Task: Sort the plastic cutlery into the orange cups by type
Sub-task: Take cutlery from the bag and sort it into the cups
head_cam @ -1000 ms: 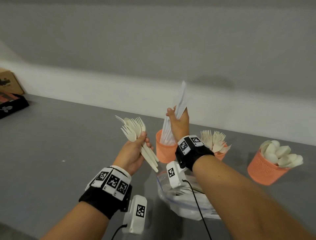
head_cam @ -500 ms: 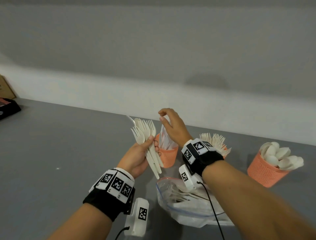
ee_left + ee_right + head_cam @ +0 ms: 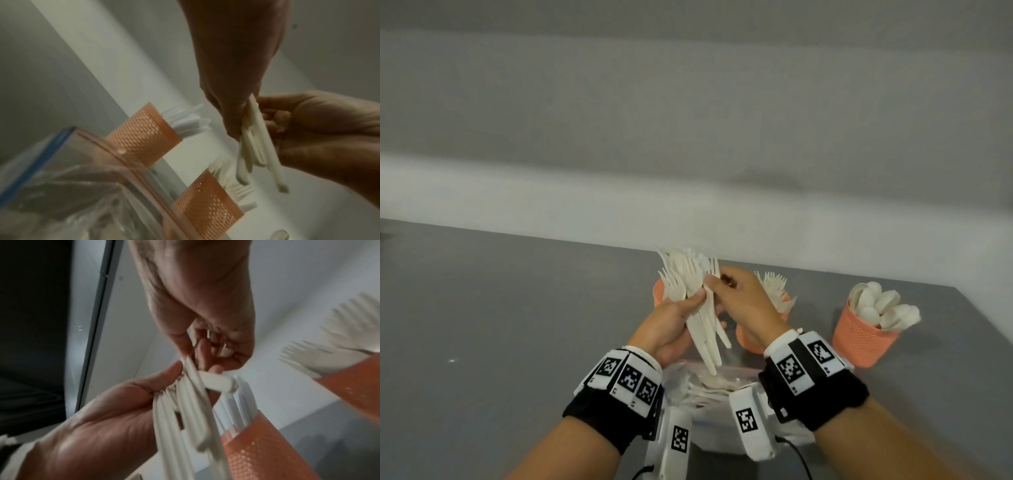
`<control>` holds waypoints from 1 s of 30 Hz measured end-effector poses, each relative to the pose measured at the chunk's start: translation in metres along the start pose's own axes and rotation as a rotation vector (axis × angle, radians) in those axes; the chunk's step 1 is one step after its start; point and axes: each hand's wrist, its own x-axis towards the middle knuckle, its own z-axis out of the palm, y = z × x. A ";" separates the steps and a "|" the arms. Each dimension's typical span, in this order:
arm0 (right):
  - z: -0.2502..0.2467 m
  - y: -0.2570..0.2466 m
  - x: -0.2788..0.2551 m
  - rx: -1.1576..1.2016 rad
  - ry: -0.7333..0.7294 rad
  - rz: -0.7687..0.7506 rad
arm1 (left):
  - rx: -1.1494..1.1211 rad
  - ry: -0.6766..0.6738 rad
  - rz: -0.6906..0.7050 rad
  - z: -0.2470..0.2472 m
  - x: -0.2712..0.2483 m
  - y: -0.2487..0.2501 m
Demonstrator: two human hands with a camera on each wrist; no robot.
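White forks (image 3: pixel 693 294) between both hands

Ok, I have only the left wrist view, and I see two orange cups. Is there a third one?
Observer: Yes, a third cup stands at the far right, full of spoons.
Operator: What is the left hand holding? I see only handles.
Observer: The left hand grips a bundle of forks, heads up.
Operator: Where does the right hand take them?
Observer: The right hand pinches the forks near their heads with its fingers.
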 end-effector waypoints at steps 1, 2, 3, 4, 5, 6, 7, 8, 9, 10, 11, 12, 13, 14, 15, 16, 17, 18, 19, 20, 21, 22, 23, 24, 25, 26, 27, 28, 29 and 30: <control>-0.004 0.000 -0.004 0.106 0.030 0.044 | 0.003 -0.019 -0.010 0.005 0.000 -0.003; -0.008 0.000 -0.008 0.193 0.053 0.081 | 0.005 -0.028 -0.014 0.008 0.001 -0.006; -0.012 -0.002 -0.011 0.263 0.085 0.098 | 0.009 -0.027 -0.015 0.012 0.001 -0.008; -0.018 -0.005 -0.013 0.327 0.137 0.088 | 0.017 -0.018 -0.011 0.014 0.002 -0.012; -0.025 -0.008 -0.016 0.370 0.202 0.047 | 0.016 -0.005 -0.015 0.016 0.003 -0.015; -0.032 -0.011 -0.018 0.380 0.252 -0.006 | 0.013 0.009 -0.022 0.018 0.003 -0.019; -0.039 -0.012 -0.019 0.354 0.271 -0.058 | 0.014 0.024 -0.032 0.020 0.002 -0.023; -0.045 -0.011 -0.019 0.311 0.249 -0.090 | 0.040 0.029 -0.036 0.021 0.002 -0.027; -0.048 -0.009 -0.021 0.284 0.190 -0.080 | 0.068 0.027 -0.036 0.024 0.002 -0.030; -0.050 -0.007 -0.023 0.293 0.115 -0.025 | 0.099 0.018 -0.031 0.026 0.002 -0.033; -0.051 -0.003 -0.025 0.321 0.029 0.045 | 0.118 0.013 -0.024 0.030 0.001 -0.035; -0.052 0.001 -0.028 0.332 -0.041 0.098 | 0.133 0.014 -0.011 0.031 0.001 -0.037; -0.053 0.004 -0.030 0.305 -0.074 0.121 | 0.136 0.013 -0.001 0.034 0.000 -0.038; -0.055 0.005 -0.032 0.280 -0.088 0.119 | 0.128 0.009 0.004 0.035 0.000 -0.040; -0.056 0.006 -0.034 0.277 -0.092 0.118 | 0.118 -0.006 -0.001 0.038 -0.001 -0.041; -0.057 0.007 -0.035 0.298 -0.077 0.135 | 0.112 -0.027 -0.016 0.040 -0.002 -0.042; -0.059 0.006 -0.036 0.328 -0.044 0.154 | 0.113 -0.048 -0.036 0.043 -0.003 -0.043; -0.060 0.005 -0.036 0.358 0.000 0.171 | 0.117 -0.073 -0.056 0.046 -0.004 -0.043; -0.062 0.004 -0.036 0.374 0.041 0.173 | 0.116 -0.089 -0.076 0.049 -0.005 -0.043; -0.064 0.005 -0.035 0.383 0.082 0.160 | 0.109 -0.104 -0.091 0.052 -0.005 -0.043; -0.065 0.006 -0.034 0.394 0.122 0.133 | 0.101 -0.107 -0.106 0.053 -0.005 -0.042; -0.068 0.007 -0.031 0.406 0.168 0.106 | 0.093 -0.105 -0.120 0.053 -0.004 -0.041; -0.071 0.008 -0.029 0.420 0.212 0.083 | 0.089 -0.100 -0.134 0.053 -0.005 -0.040; -0.073 0.008 -0.027 0.438 0.236 0.064 | 0.093 -0.097 -0.146 0.051 -0.005 -0.039; -0.072 0.006 -0.025 0.444 0.235 0.054 | 0.107 -0.101 -0.156 0.046 -0.008 -0.035; -0.073 0.005 -0.025 0.444 0.197 0.055 | 0.120 -0.104 -0.163 0.045 -0.008 -0.035; -0.074 0.004 -0.028 0.424 0.134 0.071 | 0.135 -0.108 -0.165 0.046 -0.009 -0.034; -0.073 0.002 -0.032 0.413 0.056 0.103 | 0.146 -0.115 -0.164 0.046 -0.010 -0.034; -0.072 0.001 -0.036 0.428 -0.023 0.144 | 0.160 -0.121 -0.163 0.047 -0.011 -0.034; -0.071 0.000 -0.040 0.460 -0.098 0.185 | 0.169 -0.128 -0.166 0.048 -0.011 -0.035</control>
